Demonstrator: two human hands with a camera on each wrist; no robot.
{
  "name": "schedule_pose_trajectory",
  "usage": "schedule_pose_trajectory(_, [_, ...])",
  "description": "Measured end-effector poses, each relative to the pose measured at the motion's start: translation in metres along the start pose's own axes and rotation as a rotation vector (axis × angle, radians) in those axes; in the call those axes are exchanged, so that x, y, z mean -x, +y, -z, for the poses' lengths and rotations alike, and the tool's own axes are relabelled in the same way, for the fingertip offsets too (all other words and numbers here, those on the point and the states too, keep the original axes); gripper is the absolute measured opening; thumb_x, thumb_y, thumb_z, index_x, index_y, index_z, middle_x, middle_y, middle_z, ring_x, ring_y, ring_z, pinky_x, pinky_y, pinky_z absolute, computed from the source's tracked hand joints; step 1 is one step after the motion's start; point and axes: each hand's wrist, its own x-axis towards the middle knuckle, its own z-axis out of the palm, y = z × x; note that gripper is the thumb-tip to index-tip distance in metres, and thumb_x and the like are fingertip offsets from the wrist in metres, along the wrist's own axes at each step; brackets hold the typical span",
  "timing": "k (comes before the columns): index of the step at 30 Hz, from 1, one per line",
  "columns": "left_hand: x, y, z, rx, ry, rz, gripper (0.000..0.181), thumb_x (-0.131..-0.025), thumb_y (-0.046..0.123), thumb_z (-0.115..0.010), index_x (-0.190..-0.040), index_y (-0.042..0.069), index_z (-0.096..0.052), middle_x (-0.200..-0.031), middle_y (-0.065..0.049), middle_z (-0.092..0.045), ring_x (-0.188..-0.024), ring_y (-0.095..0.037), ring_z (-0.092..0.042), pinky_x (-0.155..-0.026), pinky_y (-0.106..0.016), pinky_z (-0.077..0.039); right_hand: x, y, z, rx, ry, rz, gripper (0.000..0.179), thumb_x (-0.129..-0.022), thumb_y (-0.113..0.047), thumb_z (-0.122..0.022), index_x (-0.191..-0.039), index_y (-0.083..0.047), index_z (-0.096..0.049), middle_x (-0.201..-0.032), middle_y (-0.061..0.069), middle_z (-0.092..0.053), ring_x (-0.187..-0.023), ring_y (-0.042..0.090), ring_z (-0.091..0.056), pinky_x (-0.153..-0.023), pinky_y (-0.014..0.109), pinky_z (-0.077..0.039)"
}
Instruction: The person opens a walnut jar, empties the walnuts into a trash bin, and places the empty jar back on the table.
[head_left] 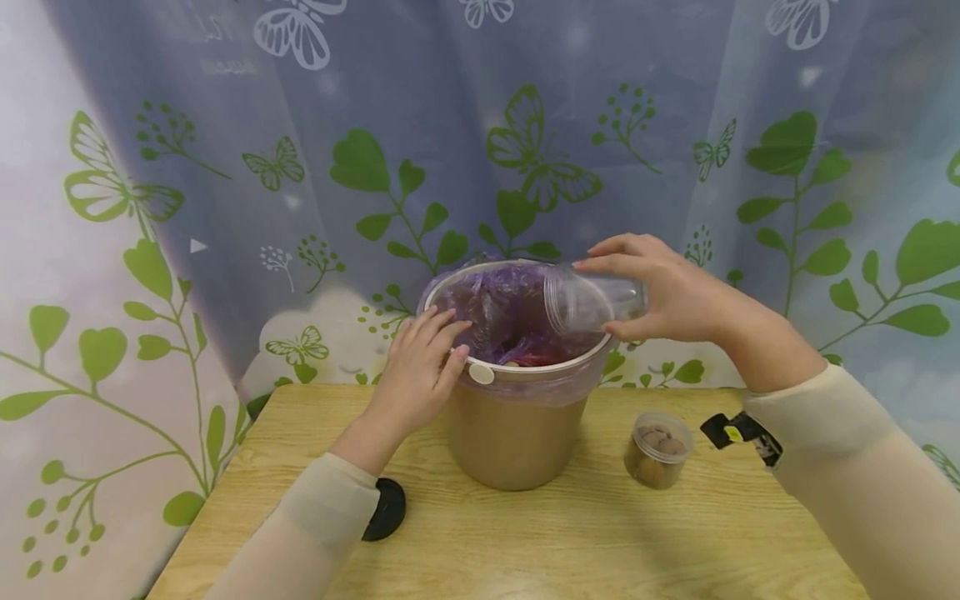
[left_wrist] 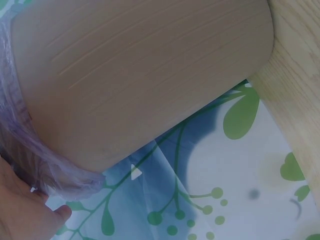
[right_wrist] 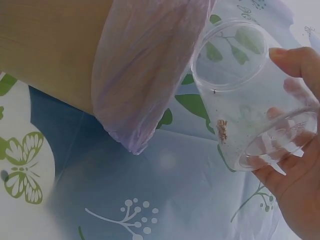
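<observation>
A tan trash bin [head_left: 517, 433] stands on the table, lined with a thin purple plastic bag [head_left: 487, 304]. Over the right side of its rim, my right hand [head_left: 660, 287] grips a clear plastic jar [head_left: 588, 302] on its side, mouth facing into the bin. A small brown clump [right_wrist: 222, 130] clings inside that jar in the right wrist view; otherwise it looks nearly bare. My left hand [head_left: 423, 367] rests on the bin's left rim, fingers extended over the bagged edge. Something reddish lies low inside the bin, mostly hidden.
Right of the bin stands another clear jar [head_left: 658, 450] holding brown lumps. A round black lid [head_left: 387, 510] lies on the wooden table [head_left: 517, 550], partly covered by my left sleeve. Behind hangs a patterned curtain [head_left: 450, 100] with leaves and butterflies.
</observation>
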Motion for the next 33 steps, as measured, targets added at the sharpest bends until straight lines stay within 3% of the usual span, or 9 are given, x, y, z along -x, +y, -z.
schedule_pose_trajectory(7, [0.000, -0.001, -0.001, 0.002, -0.002, 0.002, 0.058, -0.109, 0.050, -0.023, -0.143, 0.015, -0.054, -0.152, -0.012, -0.045, -0.148, -0.032, -0.026, -0.120, -0.057, -0.012, 0.002, -0.001, 0.001, -0.004, -0.012, 0.008, 0.068, -0.078, -0.012, -0.085, -0.140, -0.016, -0.058, -0.141, 0.007, -0.048, -0.130, 0.032, -0.040, -0.100, 0.057, -0.038])
schedule_pose_trajectory(14, [0.001, -0.001, -0.001, 0.004, -0.001, 0.000, 0.056, -0.109, 0.048, -0.024, -0.143, 0.014, -0.054, -0.151, -0.012, -0.046, -0.148, -0.033, -0.026, -0.120, -0.057, -0.012, -0.001, -0.001, 0.000, 0.002, 0.129, 0.114, 0.071, -0.074, -0.010, -0.088, -0.139, -0.012, -0.059, -0.143, 0.014, -0.047, -0.131, 0.037, -0.040, -0.100, 0.059, -0.037])
schedule_pose_trajectory(22, [0.000, -0.002, -0.001, 0.001, -0.003, 0.001, 0.055, -0.109, 0.047, -0.026, -0.143, 0.015, -0.054, -0.151, -0.013, -0.046, -0.148, -0.032, -0.026, -0.120, -0.057, -0.012, -0.002, 0.003, -0.008, 0.073, -0.063, -0.024, 0.067, -0.077, -0.014, -0.084, -0.139, -0.012, -0.060, -0.138, 0.012, -0.050, -0.125, 0.035, -0.043, -0.100, 0.058, -0.038])
schedule_pose_trajectory(33, [-0.001, 0.000, 0.000, 0.004, -0.012, 0.003, 0.057, -0.109, 0.049, -0.025, -0.143, 0.014, -0.053, -0.152, -0.012, -0.045, -0.149, -0.031, -0.026, -0.120, -0.057, -0.011, 0.000, 0.006, -0.011, 0.066, -0.060, -0.037, 0.069, -0.077, -0.014, -0.084, -0.140, -0.013, -0.058, -0.141, 0.012, -0.048, -0.128, 0.034, -0.041, -0.103, 0.059, -0.036])
